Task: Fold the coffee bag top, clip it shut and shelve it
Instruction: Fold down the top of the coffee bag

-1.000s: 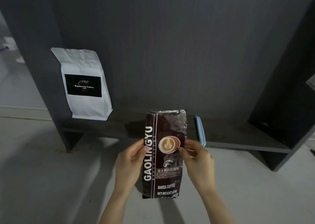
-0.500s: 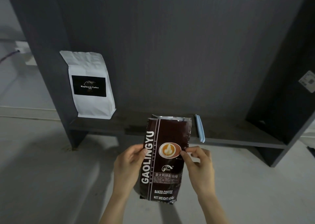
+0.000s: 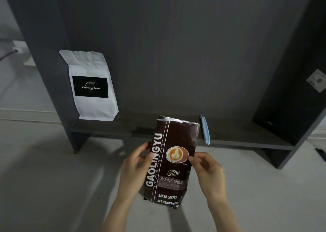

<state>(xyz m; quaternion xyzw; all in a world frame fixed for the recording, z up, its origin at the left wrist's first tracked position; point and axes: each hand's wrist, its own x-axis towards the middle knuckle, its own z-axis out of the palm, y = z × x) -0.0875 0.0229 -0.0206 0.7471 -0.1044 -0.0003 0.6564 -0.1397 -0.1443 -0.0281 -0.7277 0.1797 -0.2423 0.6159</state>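
Note:
I hold a dark brown coffee bag [image 3: 173,171] marked GAOLINGYU upright in front of me, tilted slightly to the right. Its silver top edge stands unfolded and gapes a little. My left hand [image 3: 135,170] grips the bag's left side, thumb on the front. My right hand [image 3: 207,171] pinches the right edge near the cup picture. A light blue clip [image 3: 205,130] lies on the dark shelf [image 3: 238,134] just behind the bag's top right corner, untouched.
A white coffee bag [image 3: 91,85] with a black label stands at the shelf's left end against the side panel. The dark cabinet has a back wall and a right side panel [image 3: 299,90]. Grey floor spreads below.
The bag has tilted a little more to the right and sits slightly lower; the view has shifted left. Both hands keep their hold on the bag's sides.

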